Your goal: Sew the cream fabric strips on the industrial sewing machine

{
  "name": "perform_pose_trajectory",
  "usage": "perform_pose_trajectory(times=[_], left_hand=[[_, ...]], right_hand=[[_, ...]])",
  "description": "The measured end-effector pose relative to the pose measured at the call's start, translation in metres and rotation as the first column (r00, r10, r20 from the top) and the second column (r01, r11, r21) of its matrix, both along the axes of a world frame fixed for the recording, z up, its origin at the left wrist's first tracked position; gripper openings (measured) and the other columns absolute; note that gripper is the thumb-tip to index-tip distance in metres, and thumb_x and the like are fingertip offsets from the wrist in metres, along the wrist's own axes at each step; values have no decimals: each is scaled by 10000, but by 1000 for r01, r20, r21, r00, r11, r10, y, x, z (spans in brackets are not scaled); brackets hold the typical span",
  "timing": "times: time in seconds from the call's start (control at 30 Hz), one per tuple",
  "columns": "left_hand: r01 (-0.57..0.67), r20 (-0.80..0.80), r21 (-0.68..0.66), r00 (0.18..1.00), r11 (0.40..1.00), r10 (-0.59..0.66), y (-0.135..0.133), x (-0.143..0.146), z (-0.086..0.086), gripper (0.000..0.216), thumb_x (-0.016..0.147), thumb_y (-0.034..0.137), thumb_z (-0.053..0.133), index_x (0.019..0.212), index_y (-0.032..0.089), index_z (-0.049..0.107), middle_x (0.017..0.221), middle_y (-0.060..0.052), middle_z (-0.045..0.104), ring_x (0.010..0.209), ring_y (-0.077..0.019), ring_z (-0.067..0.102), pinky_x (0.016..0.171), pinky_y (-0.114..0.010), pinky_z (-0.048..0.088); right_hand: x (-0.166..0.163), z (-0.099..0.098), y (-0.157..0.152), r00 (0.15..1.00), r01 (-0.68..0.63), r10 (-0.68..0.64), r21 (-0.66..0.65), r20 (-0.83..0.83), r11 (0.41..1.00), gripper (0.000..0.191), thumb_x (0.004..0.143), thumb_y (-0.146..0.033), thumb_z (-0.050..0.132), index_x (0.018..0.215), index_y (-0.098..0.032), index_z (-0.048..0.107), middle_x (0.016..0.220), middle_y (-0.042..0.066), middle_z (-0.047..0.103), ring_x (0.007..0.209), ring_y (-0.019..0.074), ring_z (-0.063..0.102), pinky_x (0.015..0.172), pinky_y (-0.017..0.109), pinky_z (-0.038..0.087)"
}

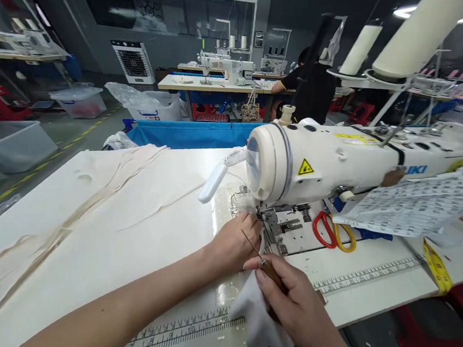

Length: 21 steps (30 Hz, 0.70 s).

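Note:
A white industrial sewing machine stands on the table at the right. My left hand lies at the needle area, fingers curled and pressed on the cream fabric by the presser foot. My right hand is closed on a wooden-handled awl whose thin metal point angles up toward the needle. A fold of white cloth hangs under my right hand over the table's front edge.
Red and yellow scissor handles lie behind the needle plate. A printed paper hangs from the machine arm. A ruler strip runs along the table front. Thread cones stand right. A person in black works beyond, near bins.

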<state>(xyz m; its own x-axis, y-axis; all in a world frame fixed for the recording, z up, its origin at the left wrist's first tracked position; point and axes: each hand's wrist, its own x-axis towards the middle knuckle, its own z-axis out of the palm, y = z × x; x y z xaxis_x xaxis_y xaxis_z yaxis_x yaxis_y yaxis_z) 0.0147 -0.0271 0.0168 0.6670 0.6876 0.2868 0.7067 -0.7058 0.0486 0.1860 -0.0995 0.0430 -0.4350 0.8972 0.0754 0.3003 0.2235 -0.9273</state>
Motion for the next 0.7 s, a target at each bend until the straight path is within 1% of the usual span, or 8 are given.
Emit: perform_pose_trajectory(times=[0.1,0.2,0.3,0.37,0.43,0.53,0.63,0.7], left_hand=[[16,67,-38,998,999,-13,2,-2,-6,186,903,305,557,918,126,605,982,-141,600,895,-264,538,783,-390,543],[-59,105,11,993,998,58,4,1,-10,187,961,255,465,929,142,611,962,-123,608,898,-254,550,788,-387,547],[-121,107,54,988,991,115,6,6,-10,287,996,177,363,856,144,612,880,-110,610,821,-237,553,738,-373,544],[-128,153,49,981,991,119,7,6,-9,320,1010,191,344,846,149,616,860,-102,615,808,-226,563,722,-357,543],[-139,263,14,956,990,131,10,3,-11,301,1007,224,371,871,156,631,866,-93,630,813,-214,586,713,-337,545],[-136,437,-105,883,985,169,15,-4,-14,245,967,243,439,890,175,662,881,-72,659,815,-198,625,710,-317,545],[-109,517,-244,826,964,224,18,-8,-13,254,934,257,464,857,202,700,874,-52,677,828,-190,649,747,-311,544],[-89,539,-311,803,946,253,19,-8,-10,273,923,280,472,836,208,720,839,-46,671,815,-188,655,755,-306,542]], right_hand=[[-7,1,-7,995,72,-66,73,-74,995,223,979,-280,442,1034,-232,652,754,-21,627,662,143,586,590,215,446],[-16,-3,-15,987,122,-92,234,-135,965,225,973,-215,424,1064,-224,629,795,-7,652,699,146,623,612,218,470],[-24,-9,-22,990,121,-71,503,-118,856,258,914,-148,432,1107,-182,601,867,42,682,757,170,659,672,249,509],[-26,-15,-26,993,118,-90,589,-78,799,285,908,-147,422,1144,-181,579,869,52,688,749,181,668,672,262,524],[-22,-23,-28,988,151,-141,603,-64,784,288,934,-176,402,1175,-205,556,874,47,698,732,186,679,653,264,530],[-9,-34,-28,966,229,-257,549,-27,804,273,985,-215,359,1194,-224,535,877,43,727,704,196,708,601,266,522],[6,-36,-20,914,271,-373,447,159,853,272,1014,-248,356,1222,-183,518,848,59,752,671,221,727,538,273,505],[13,-35,-13,869,277,-414,426,271,861,290,1016,-252,353,1234,-137,507,841,84,758,647,235,729,502,280,490]])
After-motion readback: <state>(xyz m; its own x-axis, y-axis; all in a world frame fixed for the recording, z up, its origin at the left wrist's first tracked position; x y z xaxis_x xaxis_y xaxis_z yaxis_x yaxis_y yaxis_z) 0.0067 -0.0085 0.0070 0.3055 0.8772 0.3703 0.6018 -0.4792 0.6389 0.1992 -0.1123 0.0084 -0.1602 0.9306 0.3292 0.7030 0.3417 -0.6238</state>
